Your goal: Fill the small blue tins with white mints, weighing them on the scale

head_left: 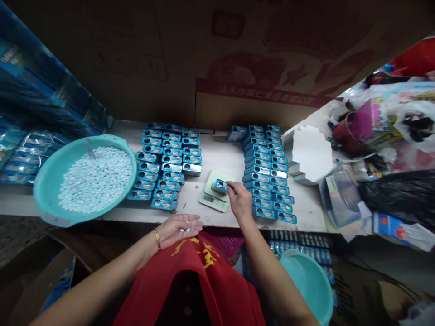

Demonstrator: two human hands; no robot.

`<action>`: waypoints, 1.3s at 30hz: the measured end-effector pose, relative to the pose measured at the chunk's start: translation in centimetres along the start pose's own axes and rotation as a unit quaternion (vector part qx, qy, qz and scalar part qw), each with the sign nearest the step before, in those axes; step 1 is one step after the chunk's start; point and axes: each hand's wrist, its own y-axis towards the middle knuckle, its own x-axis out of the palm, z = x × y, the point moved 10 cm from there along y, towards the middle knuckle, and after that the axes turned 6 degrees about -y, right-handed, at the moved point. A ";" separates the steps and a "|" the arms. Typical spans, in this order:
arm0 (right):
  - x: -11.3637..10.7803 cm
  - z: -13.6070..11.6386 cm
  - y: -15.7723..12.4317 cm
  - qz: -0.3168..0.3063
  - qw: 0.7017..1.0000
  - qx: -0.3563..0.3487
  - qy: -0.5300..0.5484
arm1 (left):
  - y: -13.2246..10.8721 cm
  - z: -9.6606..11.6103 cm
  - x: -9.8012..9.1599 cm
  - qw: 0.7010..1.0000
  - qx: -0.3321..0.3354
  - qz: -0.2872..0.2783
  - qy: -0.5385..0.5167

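Observation:
My right hand point(242, 203) pinches the right end of a small blue candy box point(220, 185) with a dark round opening on top. The box is over the pale kitchen scale point(214, 201); I cannot tell whether it rests on the plate. Palm up near the table's front edge, my left hand point(171, 229) cradles a few small white candies point(185, 230), its fingers partly curled. Rows of similar blue boxes stand on both sides of the scale, a left group point(171, 167) and a right group point(261, 174).
At the left, a turquoise basin point(44, 181) holds a heap of pale candies point(97, 181) and a scoop. Large cardboard point(152, 59) walls the back. Stacked white card point(311, 151) and a cluttered pile with a black bag point(401, 192) lie right. Another turquoise basin point(307, 280) sits below the table.

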 end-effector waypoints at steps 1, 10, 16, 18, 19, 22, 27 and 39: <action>-0.6 0.6 -0.5 0.013 1.000 0.012 0.002 | 0.0 0.3 -0.5 1.000 0.011 0.010 -0.005; 0.8 2.0 -1.1 -0.064 0.993 -0.024 -0.094 | -1.2 2.3 -5.3 0.992 0.093 0.086 -0.009; 3.1 1.6 -0.1 -0.121 0.980 -0.026 -0.158 | -2.1 2.4 -6.7 0.990 0.102 0.098 -0.027; 3.5 0.5 -0.1 -0.134 0.975 -0.040 -0.172 | -2.5 2.5 -7.1 0.988 0.109 0.102 -0.040; 3.8 -0.4 0.0 -0.139 0.973 -0.053 -0.175 | -2.7 2.6 -7.2 0.987 0.110 0.103 -0.045; 5.7 -4.2 0.5 -0.157 0.966 -0.110 -0.174 | -3.2 2.7 -7.3 0.987 0.112 0.098 -0.055; 11.0 -8.3 1.7 -0.162 0.956 -0.159 -0.184 | -3.8 3.2 -8.1 0.984 0.118 0.123 -0.055; 3.1 2.6 19.0 0.030 0.953 -0.063 -0.295 | -4.9 3.7 -9.2 0.973 0.104 0.172 -0.117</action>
